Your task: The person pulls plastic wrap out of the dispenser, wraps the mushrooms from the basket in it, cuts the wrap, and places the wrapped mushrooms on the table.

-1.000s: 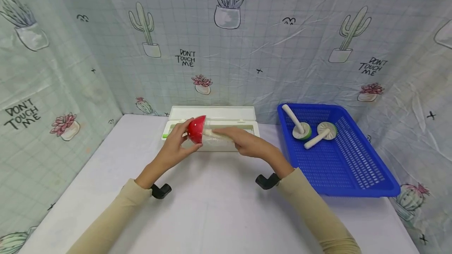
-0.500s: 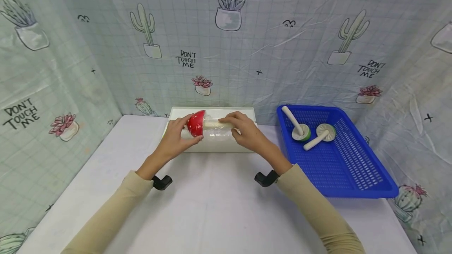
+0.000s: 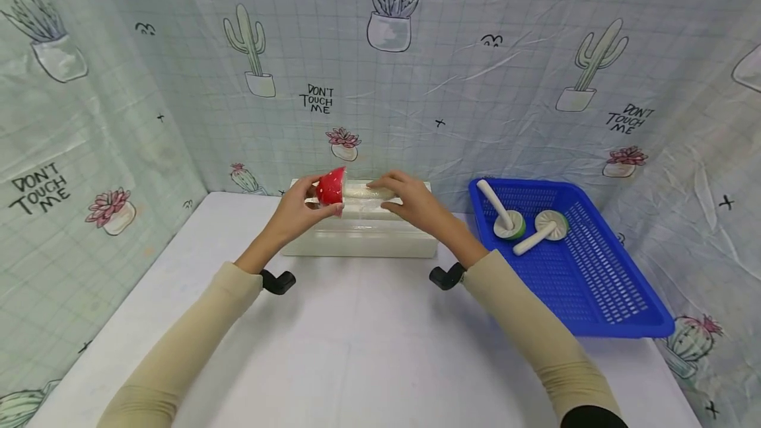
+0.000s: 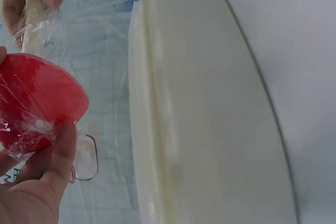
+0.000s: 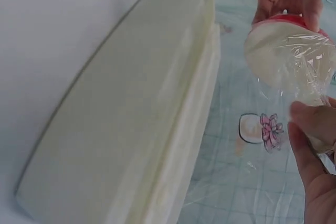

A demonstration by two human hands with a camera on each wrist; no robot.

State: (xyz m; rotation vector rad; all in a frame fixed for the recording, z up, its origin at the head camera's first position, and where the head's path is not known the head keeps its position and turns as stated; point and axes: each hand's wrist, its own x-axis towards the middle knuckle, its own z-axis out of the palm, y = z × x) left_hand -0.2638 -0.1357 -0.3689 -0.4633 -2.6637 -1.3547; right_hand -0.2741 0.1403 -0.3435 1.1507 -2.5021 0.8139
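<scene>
A toy mushroom with a white-dotted red cap (image 3: 330,187) and a pale stem (image 3: 365,191) is held sideways above a long white cling film dispenser (image 3: 362,243). My left hand (image 3: 295,211) grips the cap, with fingers and thumb round its edge. At the other end, my right hand (image 3: 416,205) pinches the stem between thumb and fingers. Clear cling film (image 5: 310,59) covers the cap's pale underside and the stem in the right wrist view. Wrinkled film also clings to the red cap in the left wrist view, and film stretches toward the dispenser.
A blue plastic basket (image 3: 571,283) stands on the right of the white table (image 3: 357,349). Two more toy mushrooms lie in it, one with its stem (image 3: 495,202) leaning on the rim. A cactus-print curtain (image 3: 440,71) hangs right behind the dispenser.
Both hands have lifted the mushroom up and away, so more of the dispenser's front shows. My right fingers have shifted from lying flat along the stem to pinching it.
</scene>
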